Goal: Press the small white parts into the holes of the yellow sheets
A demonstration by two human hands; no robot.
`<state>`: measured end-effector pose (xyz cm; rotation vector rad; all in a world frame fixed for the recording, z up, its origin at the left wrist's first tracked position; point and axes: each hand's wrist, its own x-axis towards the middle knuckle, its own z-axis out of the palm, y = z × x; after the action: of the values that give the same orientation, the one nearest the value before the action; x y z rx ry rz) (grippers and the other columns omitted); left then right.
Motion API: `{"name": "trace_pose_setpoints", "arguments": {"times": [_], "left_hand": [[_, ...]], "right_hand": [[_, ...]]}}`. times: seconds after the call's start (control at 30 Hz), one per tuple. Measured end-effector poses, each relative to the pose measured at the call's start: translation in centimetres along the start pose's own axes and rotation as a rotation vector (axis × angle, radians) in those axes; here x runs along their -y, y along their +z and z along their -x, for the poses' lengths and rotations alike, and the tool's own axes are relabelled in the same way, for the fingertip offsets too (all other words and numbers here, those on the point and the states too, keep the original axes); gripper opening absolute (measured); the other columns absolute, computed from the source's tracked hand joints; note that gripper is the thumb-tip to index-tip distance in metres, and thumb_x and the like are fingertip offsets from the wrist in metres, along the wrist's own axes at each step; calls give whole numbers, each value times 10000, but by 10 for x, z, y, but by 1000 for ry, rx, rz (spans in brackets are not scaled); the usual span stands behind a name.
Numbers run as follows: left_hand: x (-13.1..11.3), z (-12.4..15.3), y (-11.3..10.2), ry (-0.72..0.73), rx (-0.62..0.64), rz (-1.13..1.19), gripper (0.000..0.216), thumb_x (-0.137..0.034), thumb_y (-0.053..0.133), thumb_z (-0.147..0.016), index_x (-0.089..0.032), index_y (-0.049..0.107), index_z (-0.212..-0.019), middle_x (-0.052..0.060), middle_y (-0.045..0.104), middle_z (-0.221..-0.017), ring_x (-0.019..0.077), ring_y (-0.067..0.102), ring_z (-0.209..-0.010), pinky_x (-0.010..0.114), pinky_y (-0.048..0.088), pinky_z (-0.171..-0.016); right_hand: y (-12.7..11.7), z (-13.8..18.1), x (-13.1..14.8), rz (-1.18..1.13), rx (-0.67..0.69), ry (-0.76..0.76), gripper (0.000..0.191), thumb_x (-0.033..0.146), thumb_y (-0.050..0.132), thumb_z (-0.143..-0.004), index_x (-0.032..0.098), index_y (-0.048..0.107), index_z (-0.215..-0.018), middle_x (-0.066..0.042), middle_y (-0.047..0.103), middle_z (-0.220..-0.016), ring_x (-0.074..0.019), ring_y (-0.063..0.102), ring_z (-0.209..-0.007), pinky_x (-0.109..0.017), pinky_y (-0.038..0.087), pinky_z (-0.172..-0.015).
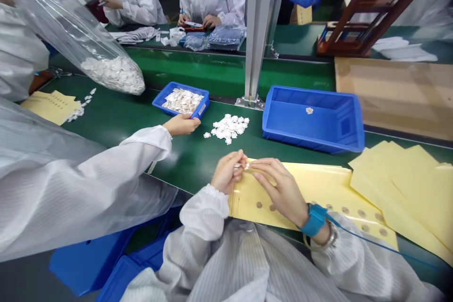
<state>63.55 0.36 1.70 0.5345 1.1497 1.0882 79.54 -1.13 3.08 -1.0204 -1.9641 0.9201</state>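
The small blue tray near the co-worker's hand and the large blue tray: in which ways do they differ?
The small blue tray holds a heap of whitish pieces; the large blue tray holds one visible piece. A co-worker's hand touches the small blue tray; no hand touches the large blue tray. Both stand on the green tabletop.

Above the stacked flat yellow sheets with small grey round spots (318, 177), the person's left hand (225, 173) pinches small whitish pieces (237, 166), while the right hand (283, 191), wearing a bright blue wrist strap (316, 220), reaches its fingertips close to them. Just beyond, a loose heap of small white scalloped discs (229, 127) lies on the dark green tabletop (191, 165), between a large blue rectangular plastic tray (300, 125) and a co-worker's hand (182, 125) touching a smaller blue plastic tray of whitish pieces (162, 108).
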Motion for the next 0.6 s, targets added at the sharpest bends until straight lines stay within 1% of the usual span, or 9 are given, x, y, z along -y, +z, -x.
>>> {"name": "trace_pose_setpoints", "arguments": {"times": [0.1, 0.17, 0.2, 0.27, 0.33, 0.4, 0.47, 0.53, 0.6], "left_hand": [[-17, -28, -22, 359, -302, -404, 245, -407, 630, -754, -166, 621, -790, -46, 450, -539, 56, 371, -450, 181, 265, -457], [-26, -45, -33, 501, -438, -755, 215, -372, 638, -755, -196, 652, -877, -26, 506, -576, 103, 475, -556, 205, 328, -558], [-28, -53, -37, 517, -470, -926, 219, -357, 637, -759, -210, 659, -919, -9, 550, -616, 129, 515, -613, 220, 342, -599], [-30, -63, -41, 486, -492, -1198, 233, -337, 608, -784, -226, 661, -982, 27, 622, -714, 175, 567, -712, 251, 356, -651], [-29, -68, -43, 484, -487, -1342, 219, -320, 561, -819, -231, 657, -994, 48, 658, -808, 197, 590, -784, 267, 365, -681], [-26, -70, -43, 539, -478, -1370, 190, -319, 532, -836, -227, 656, -947, 44, 661, -833, 189, 595, -799, 264, 372, -693], [-24, -68, -42, 587, -478, -1299, 168, -329, 535, -830, -212, 644, -882, 28, 646, -784, 165, 589, -753, 253, 380, -686], [-24, -61, -38, 580, -474, -1122, 160, -338, 561, -804, -189, 616, -827, 8, 613, -692, 137, 566, -672, 238, 387, -649], [-24, -47, -30, 482, -412, -846, 175, -344, 582, -778, -169, 583, -787, -10, 579, -617, 96, 496, -532, 214, 365, -542]], "right_hand": [[-8, 8, -8, -49, 17, 86, 156, 260, 483, -909, 231, 627, -961, -56, 615, -981, -193, 566, -966, -349, 466, -851], [-11, 13, -14, -83, 35, 129, 146, 271, 490, -905, 228, 629, -918, -51, 616, -962, -186, 576, -946, -333, 476, -834], [-11, 15, -15, -95, 44, 145, 145, 276, 492, -904, 226, 628, -908, -49, 615, -961, -185, 577, -941, -328, 480, -827], [-12, 18, -18, -111, 56, 175, 148, 281, 490, -904, 225, 627, -897, -47, 614, -963, -181, 579, -936, -320, 485, -814], [-14, 21, -18, -119, 62, 194, 150, 285, 490, -903, 226, 628, -897, -46, 614, -965, -178, 582, -929, -316, 489, -808], [-18, 25, -18, -121, 101, 187, 148, 284, 494, -902, 228, 630, -900, -42, 618, -949, -171, 590, -903, -309, 495, -791], [-21, 30, -19, -104, 196, 144, 130, 280, 516, -892, 228, 635, -897, -36, 625, -926, -165, 594, -878, -304, 496, -774], [-21, 37, -21, -42, 289, 71, 102, 281, 557, -872, 226, 641, -895, -33, 634, -919, -167, 589, -876, -316, 484, -782], [-17, 44, -23, 54, 310, 18, 101, 294, 601, -847, 221, 645, -900, -36, 640, -928, -177, 579, -886, -340, 464, -796]]}}
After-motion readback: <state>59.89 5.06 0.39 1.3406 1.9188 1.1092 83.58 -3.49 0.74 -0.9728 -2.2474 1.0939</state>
